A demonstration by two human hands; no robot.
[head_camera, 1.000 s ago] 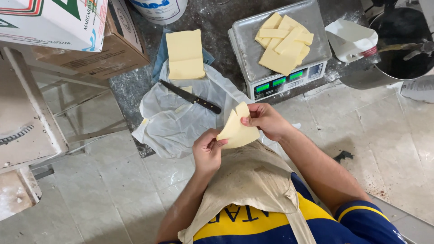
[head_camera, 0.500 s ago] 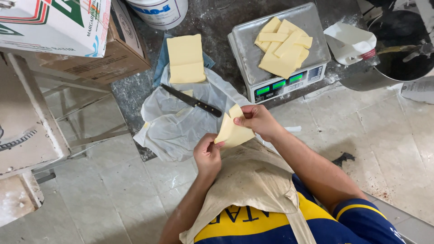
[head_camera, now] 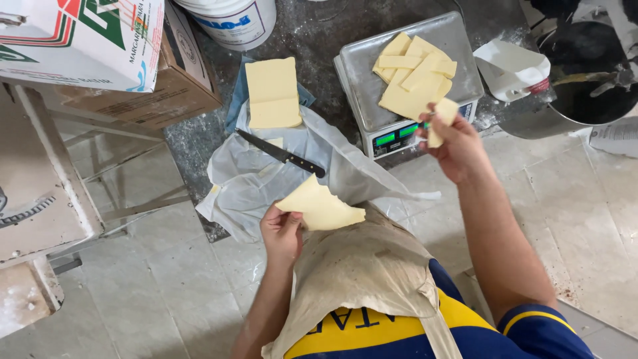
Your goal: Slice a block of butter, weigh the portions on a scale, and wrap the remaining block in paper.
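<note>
A small torn piece of pale yellow dough (head_camera: 441, 119) hangs pinched in the right hand (head_camera: 454, 143), its grip closed on the piece just over the front edge of the digital scale (head_camera: 465, 80), beside the green display (head_camera: 395, 135); on the scale's steel pan a loose heap of yellow slabs (head_camera: 413, 80) already lies; the piece would sit best lowered flat onto the heap rather than dropped, well inside the pan's rim, so the reading settles cleanly and nothing overhangs the display. The left hand (head_camera: 282, 233) holds a larger triangular sheet of the same dough (head_camera: 320, 209), grip closed along its near edge, low over a stained canvas apron (head_camera: 359, 266); keeping that sheet level and clear of the apron would keep it clean. Further out, a black-handled knife (head_camera: 282, 155) lies on crumpled clear plastic wrap (head_camera: 252, 179), its blade pointing toward a rectangular yellow block (head_camera: 272, 93) on the dark, floury tabletop (head_camera: 319, 40); a white bucket (head_camera: 232, 20), cardboard boxes (head_camera: 100, 46) and a metal pot (head_camera: 585, 86) ring the work area above the tiled floor (head_camera: 166, 299).
</note>
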